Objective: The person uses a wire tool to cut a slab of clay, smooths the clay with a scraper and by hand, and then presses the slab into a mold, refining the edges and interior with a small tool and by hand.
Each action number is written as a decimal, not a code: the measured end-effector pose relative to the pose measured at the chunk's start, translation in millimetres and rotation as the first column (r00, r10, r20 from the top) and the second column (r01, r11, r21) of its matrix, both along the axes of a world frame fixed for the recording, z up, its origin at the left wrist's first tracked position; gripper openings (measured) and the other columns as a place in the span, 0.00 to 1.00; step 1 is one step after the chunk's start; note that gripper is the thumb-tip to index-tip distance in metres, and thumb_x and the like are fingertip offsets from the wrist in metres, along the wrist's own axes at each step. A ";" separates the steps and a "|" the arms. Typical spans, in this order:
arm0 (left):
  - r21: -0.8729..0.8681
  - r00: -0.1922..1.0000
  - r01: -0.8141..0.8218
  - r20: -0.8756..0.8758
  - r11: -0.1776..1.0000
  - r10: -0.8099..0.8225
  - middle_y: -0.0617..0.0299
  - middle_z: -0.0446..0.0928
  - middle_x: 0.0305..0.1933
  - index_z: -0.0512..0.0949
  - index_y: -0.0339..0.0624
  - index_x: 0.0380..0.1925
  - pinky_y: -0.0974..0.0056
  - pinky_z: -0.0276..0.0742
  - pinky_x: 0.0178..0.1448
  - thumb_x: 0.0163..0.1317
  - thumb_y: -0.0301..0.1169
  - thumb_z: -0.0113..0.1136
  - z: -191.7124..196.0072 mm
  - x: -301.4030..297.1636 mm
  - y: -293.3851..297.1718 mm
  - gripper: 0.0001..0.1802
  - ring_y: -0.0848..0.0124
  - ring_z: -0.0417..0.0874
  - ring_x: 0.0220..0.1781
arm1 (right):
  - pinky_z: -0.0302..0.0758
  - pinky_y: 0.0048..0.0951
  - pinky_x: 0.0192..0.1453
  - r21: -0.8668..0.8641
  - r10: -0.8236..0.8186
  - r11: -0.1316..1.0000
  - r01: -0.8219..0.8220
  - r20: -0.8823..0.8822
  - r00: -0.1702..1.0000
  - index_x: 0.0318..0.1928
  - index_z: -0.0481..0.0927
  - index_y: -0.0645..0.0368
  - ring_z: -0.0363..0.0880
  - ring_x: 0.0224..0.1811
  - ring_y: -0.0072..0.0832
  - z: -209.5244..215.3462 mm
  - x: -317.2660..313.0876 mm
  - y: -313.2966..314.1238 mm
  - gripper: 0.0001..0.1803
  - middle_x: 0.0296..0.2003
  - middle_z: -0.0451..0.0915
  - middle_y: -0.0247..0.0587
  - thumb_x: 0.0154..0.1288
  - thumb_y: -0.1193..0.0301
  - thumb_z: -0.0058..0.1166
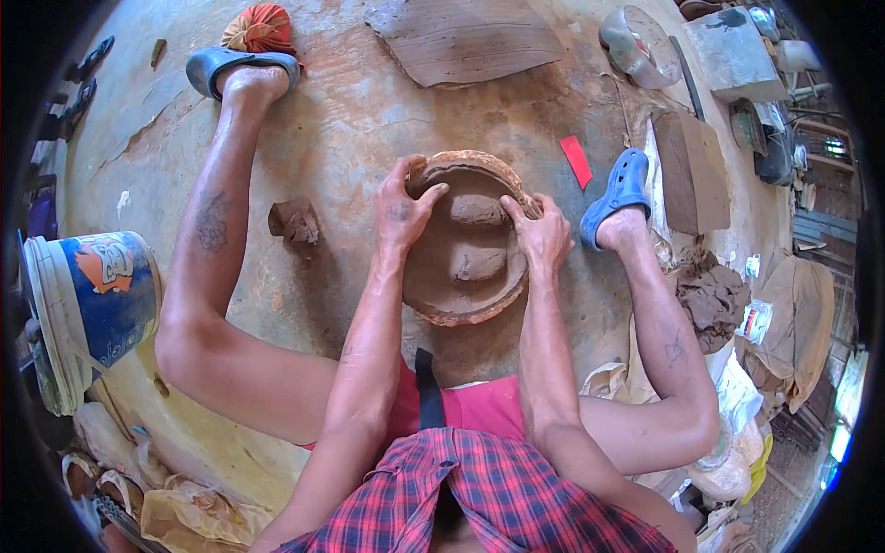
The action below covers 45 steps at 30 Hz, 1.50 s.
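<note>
Person sits on the clay-smeared floor (369, 111), legs spread, round clay mould (466, 240) lying between the knees. Left hand (403, 207) grips the mould's upper left rim, thumb hooked over the edge into the hollow, fingers curled on the outside. Right hand (542, 232) clamps the right rim, fingers bent over the wall. Two clay lumps (477, 210) sit inside the mould, one above the other. Small clay chunk (295, 221) lies on the floor left of the left hand, apart from it. Blue-and-white bucket (92, 313) stands far left. Red flat tool (577, 161) lies near the blue sandal (619, 189) on the right foot. Clay pile (714, 304) is at right.
</note>
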<state>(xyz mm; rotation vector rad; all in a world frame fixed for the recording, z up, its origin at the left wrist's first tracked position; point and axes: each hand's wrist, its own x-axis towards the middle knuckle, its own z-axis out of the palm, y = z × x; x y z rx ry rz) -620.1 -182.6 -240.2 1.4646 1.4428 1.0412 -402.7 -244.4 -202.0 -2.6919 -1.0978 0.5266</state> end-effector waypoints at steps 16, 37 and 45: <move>-0.056 0.975 -0.187 -0.133 0.981 0.178 0.43 0.85 0.42 0.79 0.38 0.46 0.48 0.82 0.50 0.53 0.37 0.82 -0.9 1.5 -19.5 0.26 0.46 0.87 0.45 | 0.68 0.64 0.70 0.127 -0.012 0.992 0.008 0.031 0.999 0.69 0.78 0.45 0.72 0.71 0.49 -6.4 11.4 -5.9 0.53 0.70 0.73 0.40 0.45 0.33 0.75; -0.445 0.938 -0.298 -0.302 0.845 0.172 0.32 0.84 0.50 0.69 0.31 0.64 0.39 0.79 0.60 0.56 0.54 0.75 43.3 -14.0 -142.1 0.47 0.33 0.84 0.55 | 0.73 0.46 0.71 0.489 0.599 0.611 -0.622 0.229 0.768 0.62 0.84 0.54 0.77 0.66 0.47 60.4 -81.7 68.4 0.31 0.61 0.82 0.45 0.57 0.60 0.75; -0.694 0.674 0.239 -0.385 0.679 -0.630 0.41 0.87 0.46 0.89 0.37 0.43 0.51 0.84 0.56 0.63 0.45 0.64 101.1 -120.4 -138.0 0.22 0.52 0.91 0.45 | 0.80 0.48 0.65 0.260 0.870 0.492 -0.831 -0.104 0.482 0.71 0.68 0.68 0.81 0.61 0.56 12.6 -272.8 38.0 0.50 0.62 0.76 0.66 0.62 0.44 0.71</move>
